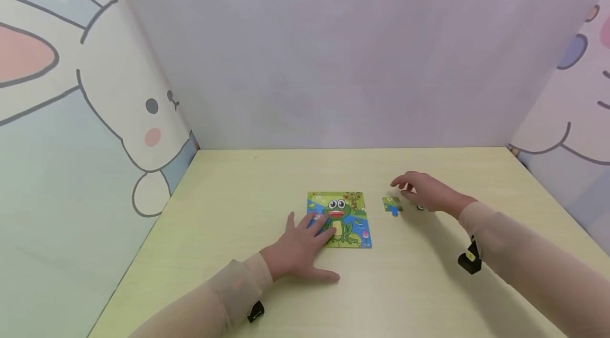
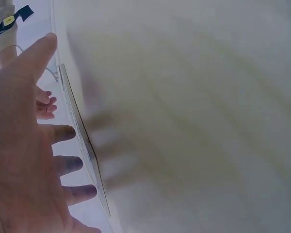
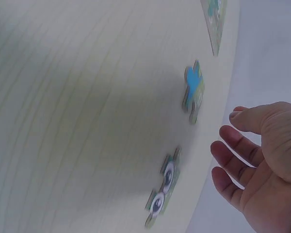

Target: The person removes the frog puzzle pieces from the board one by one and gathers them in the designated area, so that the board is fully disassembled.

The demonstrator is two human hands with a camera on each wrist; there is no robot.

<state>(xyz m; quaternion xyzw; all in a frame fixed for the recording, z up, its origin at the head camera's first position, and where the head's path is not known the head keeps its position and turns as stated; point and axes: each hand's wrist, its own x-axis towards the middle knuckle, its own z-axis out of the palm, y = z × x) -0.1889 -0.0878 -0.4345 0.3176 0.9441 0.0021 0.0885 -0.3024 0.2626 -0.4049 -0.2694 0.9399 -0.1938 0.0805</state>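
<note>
A square frog picture puzzle [image 1: 355, 221] lies flat on the table. My left hand [image 1: 300, 248] has its fingers spread over the puzzle's left side, with the thumb out over the bare tabletop. In the left wrist view the fingertips are right at the puzzle's edge [image 2: 85, 141]. To the right of the puzzle lies a loose green-and-blue jigsaw piece [image 1: 392, 204]. Above the table beside it hovers my right hand [image 1: 426, 191], fingers loosely bent and holding nothing. Below that hand is a second jigsaw piece [image 3: 165, 184] printed with two eyes, mostly hidden in the head view.
The pale wooden table [image 1: 257, 179] is bounded by a plain back wall [image 1: 324, 52] and side walls with cartoon animals, a rabbit [image 1: 114, 78] on the left. Black straps with small devices hang below both sleeves.
</note>
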